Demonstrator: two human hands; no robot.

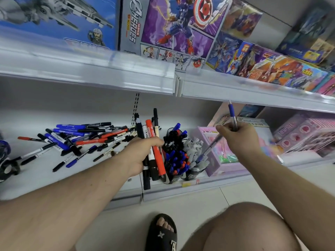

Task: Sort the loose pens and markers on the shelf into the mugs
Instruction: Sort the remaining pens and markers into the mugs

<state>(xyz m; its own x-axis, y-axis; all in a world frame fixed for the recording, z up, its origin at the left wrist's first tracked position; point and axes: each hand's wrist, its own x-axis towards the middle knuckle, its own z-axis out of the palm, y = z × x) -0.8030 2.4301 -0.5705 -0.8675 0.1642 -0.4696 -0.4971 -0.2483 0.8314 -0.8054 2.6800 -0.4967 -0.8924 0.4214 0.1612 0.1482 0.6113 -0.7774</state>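
Note:
A heap of loose blue, black and red pens and markers [81,140] lies on the white lower shelf [36,178], left of centre. My left hand [143,156] grips a bundle of markers [153,140], black, red and white, held upright just left of the mugs. Two dark mugs stand at the shelf's front: one [175,178] packed with blue, black and red pens, one [193,175] holding grey-capped pens. My right hand [239,138] is above and to the right of them, holding two blue ballpoint pens [233,115]; one points up, the other slants down towards the grey-capped mug.
An upper shelf edge [126,75] overhangs closely, with toy boxes [172,28] stacked above it. Pink boxes [217,156] stand right of the mugs, more [306,133] at far right. A dark object [7,160] sits at the left edge. My knee and sandalled foot [161,232] are below.

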